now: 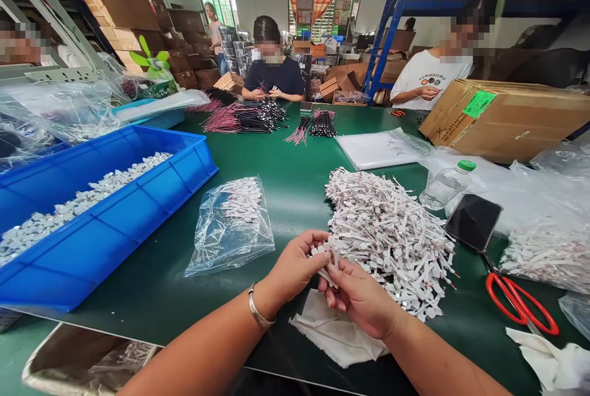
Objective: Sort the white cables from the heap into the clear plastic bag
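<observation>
Small white strip-shaped pieces [334, 242] sit bunched between both bare hands, over the near part of the green counter [295, 159]; the left hand [297, 264] grasps the bunch from one side, the right hand [366, 299] grips it from the other; a crumpled off-white cloth [338, 337] lies beneath; red-handled scissors [514, 296] rest to the right; just beyond the hands spreads a large heap of similar white pieces [387, 230]; farther off sits a person in a dark shirt [276, 79].
</observation>
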{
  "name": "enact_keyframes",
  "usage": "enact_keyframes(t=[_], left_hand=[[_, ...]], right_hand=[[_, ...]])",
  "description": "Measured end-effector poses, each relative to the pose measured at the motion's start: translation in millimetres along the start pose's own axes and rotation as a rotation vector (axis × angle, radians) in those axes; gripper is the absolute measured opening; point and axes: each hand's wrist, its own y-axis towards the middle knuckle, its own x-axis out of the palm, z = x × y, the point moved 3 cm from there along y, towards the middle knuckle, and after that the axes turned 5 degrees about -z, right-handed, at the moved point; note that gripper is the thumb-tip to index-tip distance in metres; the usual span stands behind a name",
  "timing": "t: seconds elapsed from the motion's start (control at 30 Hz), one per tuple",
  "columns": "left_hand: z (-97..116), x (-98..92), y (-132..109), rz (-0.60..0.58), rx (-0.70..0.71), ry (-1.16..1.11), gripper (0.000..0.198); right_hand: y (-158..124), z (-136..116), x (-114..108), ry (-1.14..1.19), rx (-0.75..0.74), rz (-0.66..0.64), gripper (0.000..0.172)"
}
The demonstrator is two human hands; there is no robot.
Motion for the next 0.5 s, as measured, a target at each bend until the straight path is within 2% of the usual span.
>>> enact_keyframes(t=[0.2,0.33,0.5], left_hand=[[3.5,1.5,-1.6,-0.006,-0.029,-0.005,0.033],[7.0,-0.5,-1.2,0.045,-0.021,0.010,0.031],[9.9,-2.6,-2.0,0.107,0.046,0.178,0.026]], right_hand=[[-2.0,-0.3,0.6,-0.006,0.016,-0.026,0.024],[-2.9,0.9,2.6,-0.032,0.075,-0.064,0.026],[-1.8,2.7,2.1,-0.037,0.096,-0.065,0.028]])
